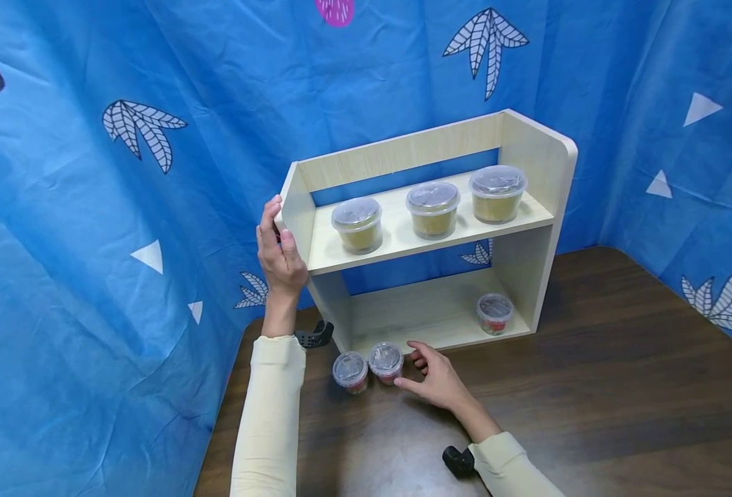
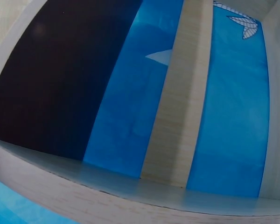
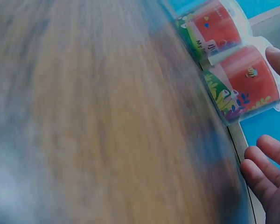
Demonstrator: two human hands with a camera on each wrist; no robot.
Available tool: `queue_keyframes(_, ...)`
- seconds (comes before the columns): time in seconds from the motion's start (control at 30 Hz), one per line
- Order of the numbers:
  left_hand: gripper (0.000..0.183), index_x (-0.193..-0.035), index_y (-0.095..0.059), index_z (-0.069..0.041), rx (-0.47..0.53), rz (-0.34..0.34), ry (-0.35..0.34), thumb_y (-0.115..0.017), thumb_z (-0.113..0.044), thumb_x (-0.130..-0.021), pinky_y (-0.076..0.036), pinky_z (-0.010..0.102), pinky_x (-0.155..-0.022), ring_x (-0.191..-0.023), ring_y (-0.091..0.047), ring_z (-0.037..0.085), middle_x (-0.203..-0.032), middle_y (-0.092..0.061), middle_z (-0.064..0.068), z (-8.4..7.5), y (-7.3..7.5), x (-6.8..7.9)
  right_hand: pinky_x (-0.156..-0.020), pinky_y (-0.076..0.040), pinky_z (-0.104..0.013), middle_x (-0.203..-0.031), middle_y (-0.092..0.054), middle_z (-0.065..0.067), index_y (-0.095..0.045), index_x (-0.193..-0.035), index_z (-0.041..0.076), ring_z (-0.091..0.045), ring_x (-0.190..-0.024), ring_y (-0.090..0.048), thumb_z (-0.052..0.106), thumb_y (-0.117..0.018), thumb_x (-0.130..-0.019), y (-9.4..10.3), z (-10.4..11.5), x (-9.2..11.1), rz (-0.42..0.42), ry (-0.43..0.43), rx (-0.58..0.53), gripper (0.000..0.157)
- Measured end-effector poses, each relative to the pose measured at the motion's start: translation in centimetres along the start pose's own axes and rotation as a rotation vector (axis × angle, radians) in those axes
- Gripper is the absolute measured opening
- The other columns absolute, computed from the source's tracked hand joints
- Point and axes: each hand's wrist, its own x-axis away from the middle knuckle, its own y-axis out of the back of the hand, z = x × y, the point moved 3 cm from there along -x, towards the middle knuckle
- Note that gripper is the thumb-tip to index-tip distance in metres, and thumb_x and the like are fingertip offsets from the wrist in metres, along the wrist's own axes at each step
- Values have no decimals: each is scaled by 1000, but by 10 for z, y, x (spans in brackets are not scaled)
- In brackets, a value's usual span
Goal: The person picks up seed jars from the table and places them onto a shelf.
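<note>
My left hand [image 1: 281,259] rests against the left side panel of a pale wooden two-tier shelf [image 1: 403,261], near its top. In front of the shelf's lower left, two small lidded tubs stand side by side on the table: a left tub [image 1: 350,371] and a right tub [image 1: 386,362]. Around the right side of the right tub [image 3: 245,84], my right hand [image 1: 437,379] spreads its thumb and fingers. In the right wrist view, both tubs show red with a colourful printed picture, and the thumb [image 3: 279,60] is beside the nearer one's lid.
Three larger lidded tubs with yellowish contents, left [image 1: 359,238], middle [image 1: 434,222] and right [image 1: 496,207], stand on the upper shelf. One small tub [image 1: 495,323] sits at the right of the lower tier. A blue patterned curtain [image 1: 235,103] hangs behind the brown table [image 1: 620,386].
</note>
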Motion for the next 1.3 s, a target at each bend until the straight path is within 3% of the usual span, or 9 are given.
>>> queue_keyframes(0.67, 43, -132, -48, -1, 1, -4, -14, -40, -20, -95, -52, 43, -90, -112, -53, 33, -138, -53, 17, -1, 0, -3, -81, -54, -40, -108, -66, -9, -54, -135, 1, -23, -91, -64, 34, -87, -72, -13, 2, -7, 55, -15, 1, 78)
queue_keyframes(1.03, 43, -132, -47, 1, -12, 7, -10, -38, -18, -95, -52, 45, -91, -114, -53, 34, -138, -53, 17, 0, 1, -2, -79, -54, -34, -111, -66, -9, -53, -136, 2, -16, -90, -63, 33, -88, -71, -21, 2, -9, 47, -21, 3, 81)
queue_keyframes(1.3, 43, -133, -47, 2, -8, 14, -11, -38, -16, -94, -52, 44, -91, -115, -53, 33, -139, -52, 17, 0, 0, -3, -78, -55, -35, -119, -65, -15, -52, -136, 0, -21, -91, -65, 34, -88, -71, -25, 2, -12, 32, 8, 0, 82)
